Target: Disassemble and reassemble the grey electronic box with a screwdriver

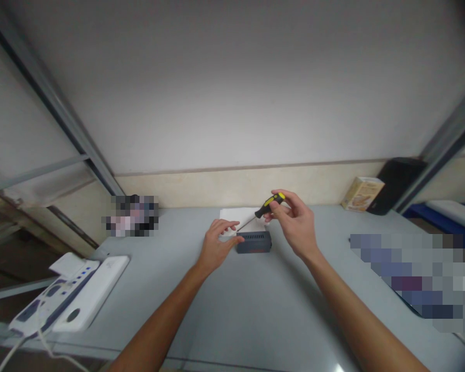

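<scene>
A dark grey box with a row of vent slots [253,243] sits on the grey table. My left hand [217,243] is at its left end, thumb against the upper left corner and the fingers apart from the thumb. My right hand [294,217] grips a black and yellow screwdriver [270,204] by its handle, above the box. The thin shaft slants down to the left, and its tip is close to my left fingertips at the box's rear left corner. Whether the tip touches anything is too small to tell. A white paper sheet [228,214] lies behind the box, partly covered.
On the left lie a white power strip [42,305] with cables and a long white case [96,292]. A small carton [362,194] and a black speaker-like object [397,183] stand at the back right. Blurred items flank the table, and a wall [201,188] closes the back.
</scene>
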The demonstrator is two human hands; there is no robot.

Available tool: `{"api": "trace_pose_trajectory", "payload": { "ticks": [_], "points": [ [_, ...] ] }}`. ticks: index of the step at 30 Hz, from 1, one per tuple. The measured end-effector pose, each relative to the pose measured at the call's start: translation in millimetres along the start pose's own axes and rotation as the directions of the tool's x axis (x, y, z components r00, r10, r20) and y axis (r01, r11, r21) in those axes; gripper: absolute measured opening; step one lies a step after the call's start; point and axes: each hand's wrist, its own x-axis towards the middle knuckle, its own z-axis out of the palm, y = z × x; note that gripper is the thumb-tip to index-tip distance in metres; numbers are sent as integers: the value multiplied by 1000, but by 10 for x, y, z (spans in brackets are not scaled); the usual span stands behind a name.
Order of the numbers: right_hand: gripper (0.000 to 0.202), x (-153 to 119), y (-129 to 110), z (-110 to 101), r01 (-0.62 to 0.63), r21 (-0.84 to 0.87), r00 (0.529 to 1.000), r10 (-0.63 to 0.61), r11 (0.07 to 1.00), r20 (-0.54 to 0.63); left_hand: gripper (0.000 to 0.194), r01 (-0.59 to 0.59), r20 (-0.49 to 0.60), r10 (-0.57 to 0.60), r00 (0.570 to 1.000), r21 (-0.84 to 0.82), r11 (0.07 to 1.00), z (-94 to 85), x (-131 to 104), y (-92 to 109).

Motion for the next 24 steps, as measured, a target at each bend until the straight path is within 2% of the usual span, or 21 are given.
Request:
{"api": "trace_pose_trajectory", "payload": {
  "ticks": [4,6,14,20,24],
  "points": [
    [40,25,0,-42,11,2,1000,-11,1000,-12,62,45,103,-44,994,-10,999,-12,-11,-29],
    [40,30,7,-48,7,-11,1000,-8,1000,-8,65,76,145,-74,987,-9,997,-5,-23,-39],
    [40,-7,36,12,-16,-10,999,16,1000,46,35,133,145,-138,980,46,990,4,-37,12],
    [39,-20,57,26,-21,-20,997,23,1000,72,31,114,150,-121,981,57,992,11,-38,-16],
    [39,-18,43,55,30,-110,992,-16,993,124,32,120,136,-124,983,38,992,33,-47,-31]
  ]
}}
